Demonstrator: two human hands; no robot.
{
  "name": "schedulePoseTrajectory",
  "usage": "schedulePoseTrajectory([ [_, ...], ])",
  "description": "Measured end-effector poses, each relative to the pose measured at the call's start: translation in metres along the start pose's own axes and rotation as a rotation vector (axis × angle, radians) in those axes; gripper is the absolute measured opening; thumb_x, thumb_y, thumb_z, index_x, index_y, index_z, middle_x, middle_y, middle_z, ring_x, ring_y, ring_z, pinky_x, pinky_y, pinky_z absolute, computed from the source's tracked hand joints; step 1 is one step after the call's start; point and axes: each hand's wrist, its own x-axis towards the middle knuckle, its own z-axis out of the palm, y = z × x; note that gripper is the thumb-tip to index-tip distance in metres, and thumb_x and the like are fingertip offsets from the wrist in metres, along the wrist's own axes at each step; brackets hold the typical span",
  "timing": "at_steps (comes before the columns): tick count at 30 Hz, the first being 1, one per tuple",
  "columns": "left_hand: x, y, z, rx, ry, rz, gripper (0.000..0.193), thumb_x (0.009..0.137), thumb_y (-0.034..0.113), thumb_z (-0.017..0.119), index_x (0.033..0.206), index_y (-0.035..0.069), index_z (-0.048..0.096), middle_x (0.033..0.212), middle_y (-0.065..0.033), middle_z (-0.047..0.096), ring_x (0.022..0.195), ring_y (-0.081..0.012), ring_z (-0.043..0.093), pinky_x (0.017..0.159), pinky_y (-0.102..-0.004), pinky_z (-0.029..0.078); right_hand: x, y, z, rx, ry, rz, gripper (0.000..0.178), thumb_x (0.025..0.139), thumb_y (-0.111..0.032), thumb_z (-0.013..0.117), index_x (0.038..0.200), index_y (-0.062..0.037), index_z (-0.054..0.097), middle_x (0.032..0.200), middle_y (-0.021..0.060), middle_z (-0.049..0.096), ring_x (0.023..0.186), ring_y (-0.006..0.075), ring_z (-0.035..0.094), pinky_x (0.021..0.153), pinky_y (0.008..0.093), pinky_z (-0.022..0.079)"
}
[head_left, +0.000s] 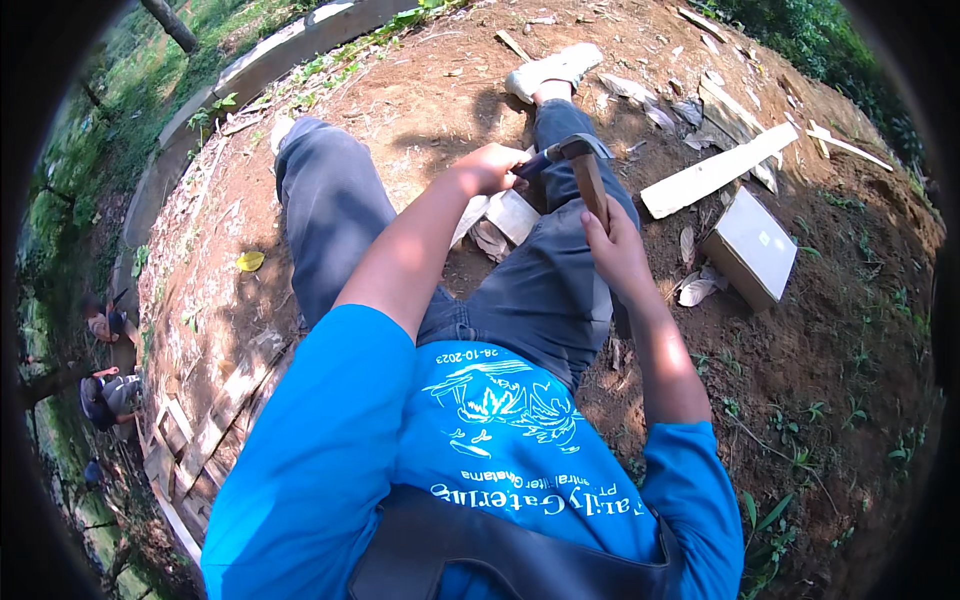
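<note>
Each grip was closed, the left hand [493, 169] round the hammer [576, 147], the right hand [618, 250] round the stick [590, 187], seemingly light, stiff and best held low.

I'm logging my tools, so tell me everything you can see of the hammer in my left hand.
The hammer has a dark, metal-looking head and a bluish-dark handle, gripped by the left hand. It points rightward, its head at the top of the brown wooden piece in the right hand; contact there is unclear.
</note>
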Motion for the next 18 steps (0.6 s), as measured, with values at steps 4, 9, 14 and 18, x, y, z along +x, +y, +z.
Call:
schedulePoseTrajectory([
  [4, -0.018, 0.0, -0.023, 0.015, -0.012, -0.138, 0.022, 0.086, 0.009, 0.071, 0.107, 0.008, 0.066, 0.093, -0.0092, 0.073, 0.085, -0.0178, 0.069, 0.08, -0.0341, 0.051, 0.012, -0.099, -0.055, 0.65, 0.293, -0.118, 0.035, 0.105, -0.022, 0.049, 0.133, -0.0036, 0.043, 0.072, -0.0015, 0.046, 0.055, 0.0036, 0.041, 0.047, 0.0215, 0.035],
  [9, -0.003, 0.022, -0.007, 0.039, -0.047, -0.05, 0.022, 0.086, 0.007, 0.071, 0.107, 0.008, 0.066, 0.095, -0.0091, 0.074, 0.087, -0.0177, 0.069, 0.081, -0.0337, 0.051, 0.005, 0.004, 0.021, -0.031, 0.054, -0.038, 0.036, 0.102, -0.022, 0.053, 0.13, -0.0006, 0.048, 0.09, 0.0134, 0.06, 0.089, 0.0261, 0.06, 0.089, 0.04, 0.046],
  [14, -0.015, -0.008, -0.013, -0.076, -0.019, -0.121, 0.024, 0.086, 0.007, 0.071, 0.109, 0.009, 0.067, 0.097, -0.0095, 0.074, 0.09, -0.0185, 0.069, 0.084, -0.0332, 0.05, 0.008, -0.066, -0.039, 0.478, 0.114, 0.01, 0.038, 0.105, -0.025, 0.047, 0.136, -0.0031, 0.044, 0.078, 0.0, 0.051, 0.063, 0.0072, 0.048, 0.057, 0.0246, 0.042],
  [18, -0.012, 0.004, -0.017, -0.01, -0.022, -0.114, 0.025, 0.086, 0.009, 0.071, 0.111, 0.009, 0.066, 0.097, -0.0107, 0.074, 0.09, -0.0188, 0.069, 0.083, -0.0336, 0.051, 0.006, -0.096, -0.053, 0.776, 0.576, -0.193, 0.04, 0.107, -0.026, 0.045, 0.14, -0.0066, 0.034, 0.071, -0.004, 0.039, 0.054, 0.0016, 0.034, 0.045, 0.0202, 0.031],
])
